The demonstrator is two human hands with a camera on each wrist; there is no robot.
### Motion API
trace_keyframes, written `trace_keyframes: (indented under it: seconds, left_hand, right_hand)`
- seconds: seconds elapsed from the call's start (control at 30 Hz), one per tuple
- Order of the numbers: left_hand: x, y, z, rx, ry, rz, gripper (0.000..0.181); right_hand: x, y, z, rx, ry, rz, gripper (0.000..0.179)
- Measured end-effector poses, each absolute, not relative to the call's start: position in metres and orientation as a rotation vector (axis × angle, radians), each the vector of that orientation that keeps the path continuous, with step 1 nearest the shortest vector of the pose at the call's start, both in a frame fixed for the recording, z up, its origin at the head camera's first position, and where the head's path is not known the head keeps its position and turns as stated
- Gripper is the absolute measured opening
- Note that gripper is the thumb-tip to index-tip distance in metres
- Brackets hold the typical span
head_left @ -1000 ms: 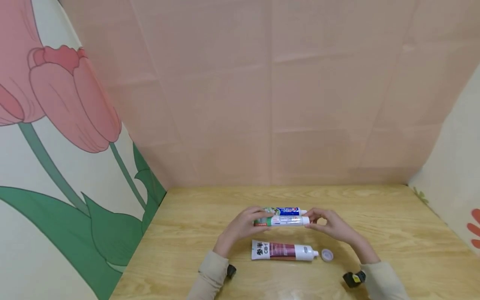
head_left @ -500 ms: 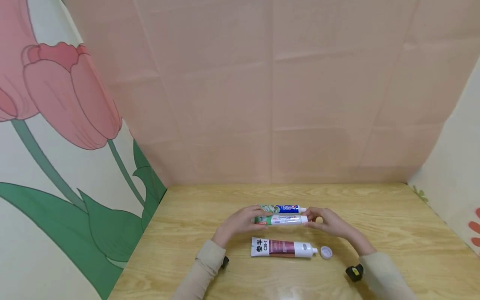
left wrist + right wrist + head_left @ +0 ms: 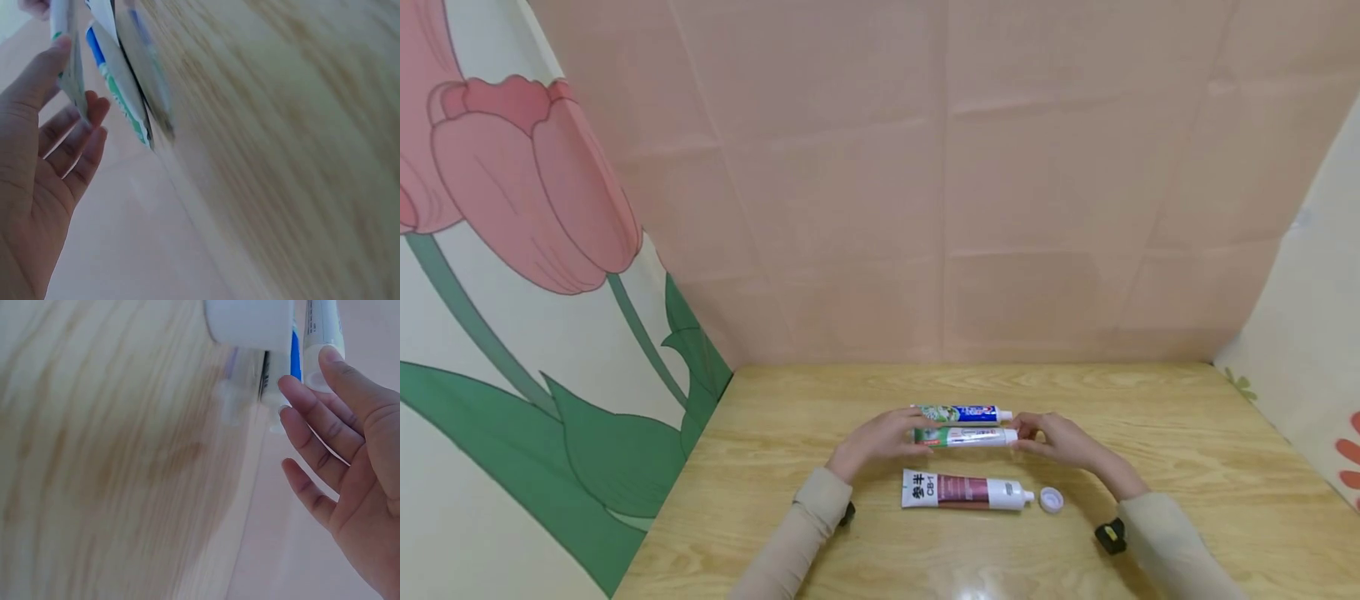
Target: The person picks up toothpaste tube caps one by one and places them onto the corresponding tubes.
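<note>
A white-and-green toothpaste tube lies level between my two hands, off the table. My left hand pinches its flat tail end between thumb and fingers; the other fingers are loosely bent in the left wrist view. At the opposite end my right hand pinches the white cap between thumb and forefinger. Just behind it rests a blue-and-green toothpaste tube, its nozzle pointing right. Nearer to me a maroon-and-white toothpaste tube lies uncapped, its round white cap beside the nozzle.
The wooden table meets a pink cloth backdrop at its far edge. A tulip-painted wall stands on the left and a pale wall on the right. Each wrist wears a small black camera.
The head view has shifted slightly. The white-and-green tube, gripped by both hands, looks a little lower and farther from the maroon tube. Both hands keep their hold at its ends.
</note>
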State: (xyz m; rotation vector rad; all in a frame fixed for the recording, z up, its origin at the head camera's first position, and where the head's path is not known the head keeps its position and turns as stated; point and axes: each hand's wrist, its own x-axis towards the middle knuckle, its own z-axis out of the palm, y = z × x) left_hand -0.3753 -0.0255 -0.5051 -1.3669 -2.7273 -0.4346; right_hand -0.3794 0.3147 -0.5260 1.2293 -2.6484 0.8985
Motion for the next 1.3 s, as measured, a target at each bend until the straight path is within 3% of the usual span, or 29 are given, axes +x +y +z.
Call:
trace_keyframes:
  seconds: [1.3]
  left_hand:
    - [-0.3842,-0.0220,-0.5144,-1.369,-2.918,-0.483,0.051]
  right_hand:
    - [-0.3817,0.3168,-0.5249,1.206,-2.810,0.773,0.014]
